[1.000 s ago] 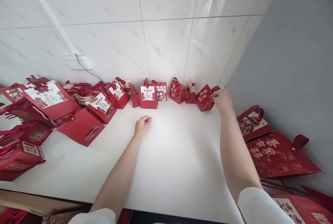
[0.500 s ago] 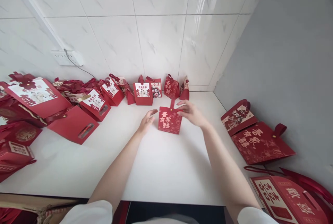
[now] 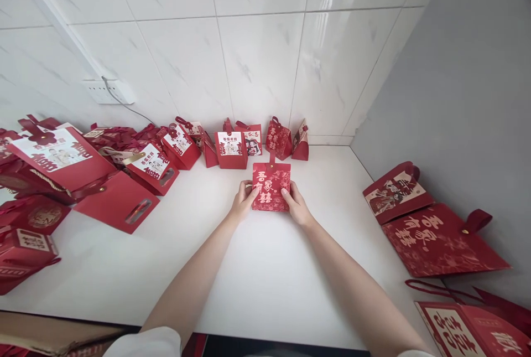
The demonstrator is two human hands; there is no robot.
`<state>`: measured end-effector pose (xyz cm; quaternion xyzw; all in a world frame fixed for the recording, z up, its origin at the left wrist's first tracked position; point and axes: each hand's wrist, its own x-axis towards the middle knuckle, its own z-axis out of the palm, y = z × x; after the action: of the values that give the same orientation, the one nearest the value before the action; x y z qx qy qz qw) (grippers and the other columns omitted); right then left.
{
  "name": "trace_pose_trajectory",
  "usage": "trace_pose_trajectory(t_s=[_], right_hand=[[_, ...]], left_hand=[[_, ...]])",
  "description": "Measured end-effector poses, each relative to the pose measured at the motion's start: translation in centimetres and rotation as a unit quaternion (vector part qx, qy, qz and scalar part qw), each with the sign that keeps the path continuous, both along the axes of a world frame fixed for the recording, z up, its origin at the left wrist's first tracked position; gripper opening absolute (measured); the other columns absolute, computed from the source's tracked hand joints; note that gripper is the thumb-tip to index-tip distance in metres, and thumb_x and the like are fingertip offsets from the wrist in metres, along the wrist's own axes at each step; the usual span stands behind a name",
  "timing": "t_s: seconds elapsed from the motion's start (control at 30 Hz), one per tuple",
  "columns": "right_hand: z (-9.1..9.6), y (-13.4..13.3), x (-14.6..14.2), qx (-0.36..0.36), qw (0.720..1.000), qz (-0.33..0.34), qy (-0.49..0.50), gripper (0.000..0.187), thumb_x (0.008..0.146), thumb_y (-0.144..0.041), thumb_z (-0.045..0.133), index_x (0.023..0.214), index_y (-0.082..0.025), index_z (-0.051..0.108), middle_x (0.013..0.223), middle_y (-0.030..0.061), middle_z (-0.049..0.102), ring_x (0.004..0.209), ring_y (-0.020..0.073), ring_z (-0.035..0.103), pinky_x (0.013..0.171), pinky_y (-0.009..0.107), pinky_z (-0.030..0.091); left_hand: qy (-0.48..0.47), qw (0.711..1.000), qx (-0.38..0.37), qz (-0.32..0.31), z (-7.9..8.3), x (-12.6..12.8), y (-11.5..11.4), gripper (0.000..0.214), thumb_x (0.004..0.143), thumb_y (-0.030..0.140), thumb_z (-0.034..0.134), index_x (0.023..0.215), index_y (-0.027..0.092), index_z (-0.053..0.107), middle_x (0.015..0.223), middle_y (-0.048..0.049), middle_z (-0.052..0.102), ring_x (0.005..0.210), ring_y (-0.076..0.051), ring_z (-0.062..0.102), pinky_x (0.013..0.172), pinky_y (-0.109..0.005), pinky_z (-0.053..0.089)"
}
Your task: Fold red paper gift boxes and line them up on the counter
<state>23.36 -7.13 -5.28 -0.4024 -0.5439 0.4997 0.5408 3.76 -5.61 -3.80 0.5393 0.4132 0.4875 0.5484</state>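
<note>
A small red gift box (image 3: 271, 185) with gold characters stands on the white tabletop (image 3: 265, 268) in the middle of the view. My left hand (image 3: 244, 200) grips its lower left side and my right hand (image 3: 295, 205) grips its lower right side, thumbs on the front face. Behind it a row of small red gift boxes (image 3: 230, 148) lines the foot of the tiled wall.
Larger red gift boxes and bags (image 3: 62, 160) pile up at the left. Flat red bags (image 3: 440, 238) lie at the right by the grey wall, with another (image 3: 473, 329) at the lower right corner. A wall socket (image 3: 108, 91) with a cable sits at upper left.
My right hand took the small red box from the far right end of the row and brought it to the middle. My left hand moved in and both hands now hold it.
</note>
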Motion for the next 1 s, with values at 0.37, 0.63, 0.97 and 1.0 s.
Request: trace_pose_trajectory(t_s=[0.37, 0.63, 0.97, 1.0], right_hand=[[0.33, 0.35, -0.14, 0.018, 0.999, -0.024, -0.024, 0.048, 0.095, -0.056, 0.037, 0.134, -0.03, 0.047, 0.143, 0.0008, 0.05, 0.133, 0.0225, 0.045, 0.114, 0.042, 0.033], [-0.31, 0.38, -0.06, -0.004, 0.998, -0.064, 0.028, 0.043, 0.088, -0.053, 0.054, 0.122, -0.03, 0.041, 0.143, 0.005, 0.045, 0.109, 0.0214, 0.059, 0.089, 0.038, 0.051], [-0.51, 0.61, 0.29, 0.021, 0.998, -0.027, -0.055, 0.036, 0.093, -0.056, 0.043, 0.1, -0.024, 0.058, 0.109, 0.0042, 0.062, 0.104, 0.0225, 0.055, 0.095, 0.036, 0.043], [-0.55, 0.64, 0.27, 0.033, 0.998, -0.027, -0.054, 0.037, 0.093, -0.056, 0.042, 0.105, -0.024, 0.059, 0.115, 0.005, 0.06, 0.11, 0.0232, 0.053, 0.1, 0.037, 0.041]], left_hand=[[0.028, 0.999, 0.016, -0.039, 0.05, -0.27, 0.39, 0.034, 0.088, 0.048, 0.054, 0.107, 0.02, 0.056, 0.108, -0.0052, 0.063, 0.108, -0.02, 0.057, 0.093, -0.031, 0.044], [0.03, 0.998, 0.036, 0.046, -0.36, 0.0, 0.72, 0.034, 0.085, 0.052, 0.058, 0.088, 0.021, 0.045, 0.082, 0.0015, 0.058, 0.077, -0.013, 0.055, 0.076, -0.026, 0.044], [0.063, 0.996, 0.062, -0.009, 0.18, -0.38, 0.6, 0.038, 0.089, 0.055, 0.048, 0.092, 0.019, 0.058, 0.091, -0.005, 0.058, 0.09, -0.019, 0.052, 0.085, -0.029, 0.044], [0.07, 0.995, 0.07, -0.005, 0.2, -0.44, 0.63, 0.037, 0.089, 0.055, 0.048, 0.089, 0.019, 0.057, 0.089, -0.0049, 0.057, 0.089, -0.018, 0.051, 0.084, -0.029, 0.044]])
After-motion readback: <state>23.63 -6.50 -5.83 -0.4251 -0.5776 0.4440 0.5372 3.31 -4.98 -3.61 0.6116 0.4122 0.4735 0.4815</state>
